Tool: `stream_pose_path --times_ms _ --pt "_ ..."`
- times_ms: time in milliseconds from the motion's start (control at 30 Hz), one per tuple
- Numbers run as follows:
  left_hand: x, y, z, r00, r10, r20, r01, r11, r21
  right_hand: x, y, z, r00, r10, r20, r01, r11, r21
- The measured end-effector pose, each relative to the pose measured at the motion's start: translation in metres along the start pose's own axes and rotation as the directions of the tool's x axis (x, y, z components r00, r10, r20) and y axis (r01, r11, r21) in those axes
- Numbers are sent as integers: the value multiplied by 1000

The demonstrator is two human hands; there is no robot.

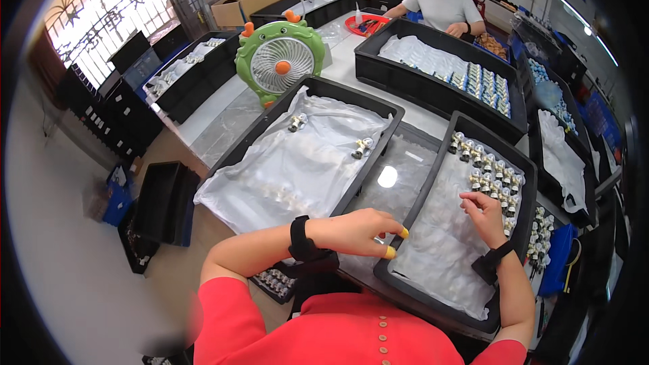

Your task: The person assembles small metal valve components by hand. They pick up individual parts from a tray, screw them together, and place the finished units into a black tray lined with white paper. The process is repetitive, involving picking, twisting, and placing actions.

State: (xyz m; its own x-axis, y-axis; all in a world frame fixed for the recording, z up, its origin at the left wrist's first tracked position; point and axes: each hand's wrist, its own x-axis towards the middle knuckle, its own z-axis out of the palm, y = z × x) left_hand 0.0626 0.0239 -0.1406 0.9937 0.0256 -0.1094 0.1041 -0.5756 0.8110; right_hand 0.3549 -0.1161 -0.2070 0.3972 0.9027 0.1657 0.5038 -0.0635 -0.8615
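My left hand (365,233), with yellow covers on two fingertips, hovers at the left rim of the right-hand black tray (433,162). Its thumb and forefinger are apart, with nothing visible between them. Over that tray my right hand (484,216) has its fingers loosely bent and slightly apart; I see nothing in them. Rows of small white figurines with dark bases (497,176) stand just beyond it on a white sheet (433,243). In the left-hand black tray (392,109), a figurine (297,122) and another figurine (362,148) rest on a white plastic sheet (304,155).
A green fan (280,61) stands behind the left tray. Farther back, a deep black crate (433,84) holds rows of blue and white figurines. A co-worker (446,7) is beyond it. More figurines (539,236) lie right of my tray, beside a blue bin (558,260).
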Motion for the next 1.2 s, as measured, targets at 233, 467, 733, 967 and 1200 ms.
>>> stream_pose_path --times_ms 233,467,733,967,1200 --pt "-41 -9 -21 985 60 -161 -24 976 215 -2 -5 2 999 0 33 0 1000 -7" --pt "-74 -91 -80 862 -442 -247 505 788 353 -2 -4 1 999 8 51 -8 1000 -4" --pt "-56 -113 -59 761 -648 -38 579 651 491 -1 -4 2 998 29 59 -28 999 -16" --pt "-57 -110 -61 789 -612 -46 554 678 484 -3 -4 2 997 27 70 -24 999 -37" --pt "-48 -115 -62 872 -476 -111 467 746 474 -3 -6 3 996 42 82 -39 998 -39"
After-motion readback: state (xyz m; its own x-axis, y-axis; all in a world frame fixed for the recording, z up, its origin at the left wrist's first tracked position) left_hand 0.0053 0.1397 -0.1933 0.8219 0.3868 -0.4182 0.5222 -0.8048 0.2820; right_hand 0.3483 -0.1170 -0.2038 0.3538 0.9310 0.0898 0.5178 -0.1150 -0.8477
